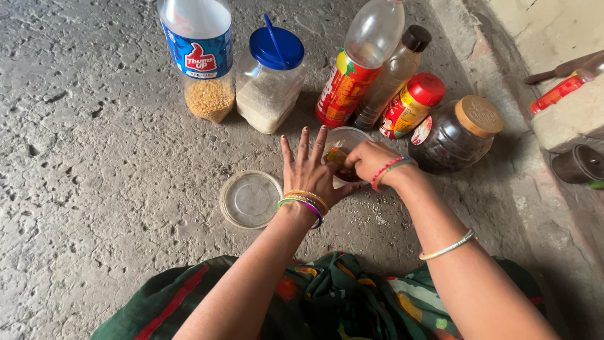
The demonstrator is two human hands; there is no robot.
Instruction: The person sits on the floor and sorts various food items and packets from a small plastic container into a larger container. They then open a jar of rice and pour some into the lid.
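Observation:
A small clear plastic container (350, 137) with dark contents stands on the rough floor in front of me. My left hand (309, 171) rests against its near left side, fingers spread and pointing away. My right hand (367, 161) reaches into the container from the right, fingertips pinched inside it; what they pinch is hidden. The container's clear round lid (250, 199) lies flat on the floor to the left of my left hand. Both wrists wear coloured bangles.
Behind the container stand a plastic bottle holding yellow lentils (202, 56), a blue-lidded jar of white grains (270, 79), a clear bottle with a red label (357, 66), an oil bottle (396, 72), a red-capped jar (412, 104) and a dark jar with a tan lid (456, 133). A stone step (566, 119) rises at right.

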